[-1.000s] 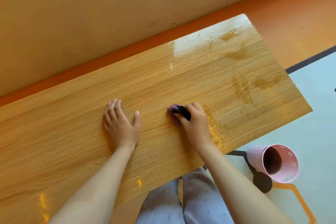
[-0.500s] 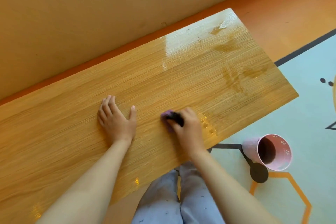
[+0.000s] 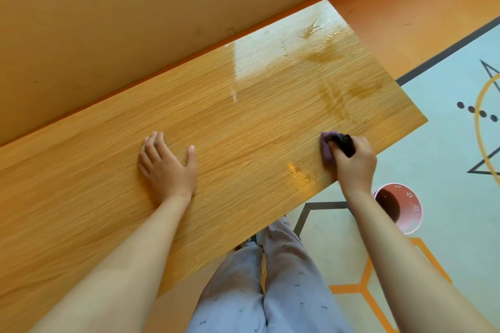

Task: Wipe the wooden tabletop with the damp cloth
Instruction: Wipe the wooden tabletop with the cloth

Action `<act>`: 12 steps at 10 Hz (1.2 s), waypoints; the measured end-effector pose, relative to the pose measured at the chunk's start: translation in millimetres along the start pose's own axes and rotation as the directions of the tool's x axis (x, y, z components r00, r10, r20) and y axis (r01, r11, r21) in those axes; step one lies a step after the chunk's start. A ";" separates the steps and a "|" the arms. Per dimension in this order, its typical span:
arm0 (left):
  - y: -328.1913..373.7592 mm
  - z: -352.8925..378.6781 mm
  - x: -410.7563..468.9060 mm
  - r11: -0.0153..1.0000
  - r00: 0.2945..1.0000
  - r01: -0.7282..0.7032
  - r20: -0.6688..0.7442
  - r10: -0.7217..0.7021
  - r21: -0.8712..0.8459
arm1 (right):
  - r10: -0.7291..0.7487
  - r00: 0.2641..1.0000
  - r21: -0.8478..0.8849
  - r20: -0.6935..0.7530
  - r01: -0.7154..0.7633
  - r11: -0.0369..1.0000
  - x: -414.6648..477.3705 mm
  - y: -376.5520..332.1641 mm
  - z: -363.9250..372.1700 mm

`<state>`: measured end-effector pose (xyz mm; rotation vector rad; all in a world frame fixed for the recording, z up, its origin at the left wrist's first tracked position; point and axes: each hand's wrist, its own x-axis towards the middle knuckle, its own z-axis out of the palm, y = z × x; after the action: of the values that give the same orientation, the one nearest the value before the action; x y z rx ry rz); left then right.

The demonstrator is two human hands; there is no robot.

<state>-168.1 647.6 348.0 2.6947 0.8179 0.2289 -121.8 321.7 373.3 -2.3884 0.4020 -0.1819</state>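
Observation:
The wooden tabletop [image 3: 243,105] runs from lower left to upper right, with wet streaks toward its far right end and a shiny wet patch near its front edge. My right hand [image 3: 354,165] grips a bunched purple and black cloth [image 3: 328,147] and presses it onto the wood near the front right edge. Flat on the wood, fingers spread, my left hand [image 3: 166,165] rests near the middle of the table.
A pink cup [image 3: 405,213] lies on its side on the pale blue floor mat [image 3: 446,170], just beyond the table's front edge, below my right forearm. An orange wall [image 3: 135,8] runs along the table's far side. My legs are under the front edge.
My right hand has slid the cloth to the right along the front edge, away from my left hand. My left hand stays flat in the same spot.

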 end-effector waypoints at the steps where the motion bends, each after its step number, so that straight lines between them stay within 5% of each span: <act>1: 0.3 -1.2 -0.2 1.000 1.000 -0.002 0.000 0.002 -0.002 | -0.106 0.986 0.048 0.125 0.100 0.994 -47.1 -22.8 24.1; 3: 0.1 -1.7 -0.2 1.000 1.000 -0.001 0.016 0.000 0.011 | -0.344 0.851 0.173 0.396 0.299 0.938 -109.6 -42.7 42.0; 5: -0.1 -1.1 -0.4 1.000 1.000 0.002 0.017 -0.002 0.019 | -0.140 0.986 -0.008 0.091 0.141 0.990 -26.6 11.9 -10.2; 7: 0.3 -0.4 0.6 1.000 1.000 0.000 0.023 -0.001 0.023 | 0.030 0.999 -0.006 -0.022 -0.030 1.000 -19.1 22.8 -26.6; 10: 1.3 -4.3 0.0 1.000 0.999 0.004 0.039 -0.005 0.026 | -0.191 0.910 0.140 0.368 0.149 0.979 -140.7 -29.0 20.4; 12: 1.4 -4.8 -0.6 1.000 0.998 0.006 0.065 -0.008 0.028 | -0.147 0.934 0.109 0.326 0.117 0.987 -101.9 -13.1 0.6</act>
<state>-169.0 647.4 352.9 2.7093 0.8167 0.1281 -214.6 365.5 379.4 -2.3031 0.0722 0.1423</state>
